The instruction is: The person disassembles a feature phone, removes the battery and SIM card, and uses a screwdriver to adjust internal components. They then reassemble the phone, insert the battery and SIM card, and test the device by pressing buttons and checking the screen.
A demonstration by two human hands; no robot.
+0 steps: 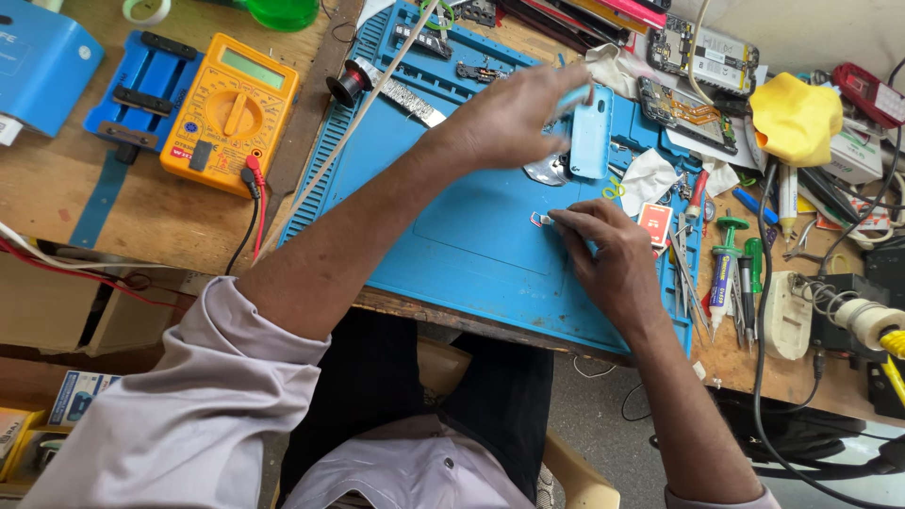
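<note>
My left hand (514, 118) reaches across the blue work mat (471, 226) and grips a light blue phone back cover (591, 132), held upright near the mat's far right. Just behind the cover lies a small shiny metal piece (545, 172). My right hand (608, 254) rests lower on the mat, its fingertips pinching a tiny metal part (540, 220) with a reddish edge. A small red card (656, 222) lies just right of that hand.
A yellow multimeter (229, 110) with red and black leads sits left of the mat beside a blue clamp holder (141, 90). Right of the mat lie screwdrivers, tweezers and a syringe tube (722, 278), opened phone boards (688, 99), a yellow cloth (797, 115) and cables.
</note>
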